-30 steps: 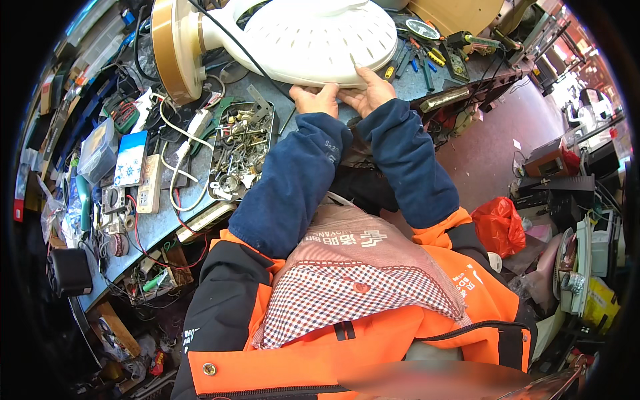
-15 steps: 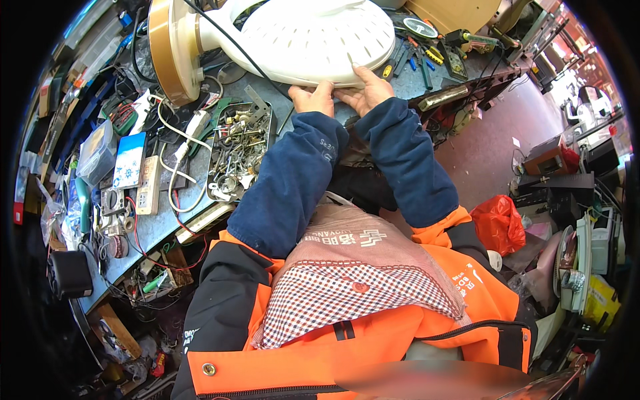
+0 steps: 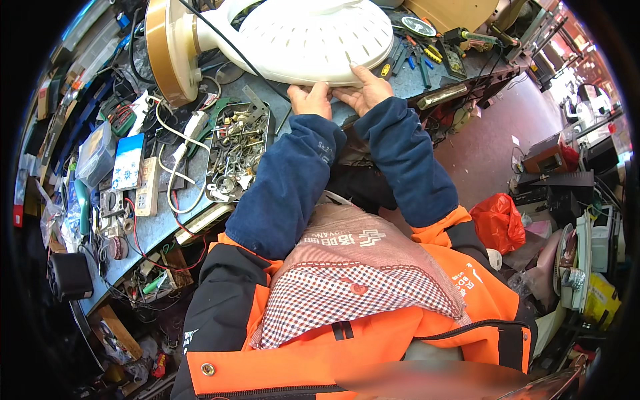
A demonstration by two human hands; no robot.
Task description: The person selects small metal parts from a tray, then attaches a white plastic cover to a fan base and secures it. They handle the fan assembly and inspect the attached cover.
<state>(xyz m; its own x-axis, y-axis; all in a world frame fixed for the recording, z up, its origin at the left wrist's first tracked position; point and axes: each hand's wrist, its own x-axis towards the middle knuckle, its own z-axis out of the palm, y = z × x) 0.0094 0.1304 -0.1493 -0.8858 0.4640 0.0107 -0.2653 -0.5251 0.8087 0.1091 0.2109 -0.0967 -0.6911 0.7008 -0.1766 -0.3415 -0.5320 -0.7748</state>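
Note:
A white appliance with a round, slotted head lies on its side on the workbench. A white neck joins the head to a round base with a brown rim. My left hand is closed at the near edge of the head, fingertips against its underside. Beside it, my right hand grips the same edge, thumb on top of the rim and fingers curled below. The fingertips of both hands are partly hidden. A black cord runs across the neck towards my left hand.
Left of my forearms sits a metal tray of screws and small parts. White cable, a power strip and a blue-white box lie further left. Pliers and screwdrivers are right of the head. A red plastic bag is lower right.
The appliance and both hands sit slightly further left in the picture. My left hand has shifted a little along the rim; both hands keep their hold.

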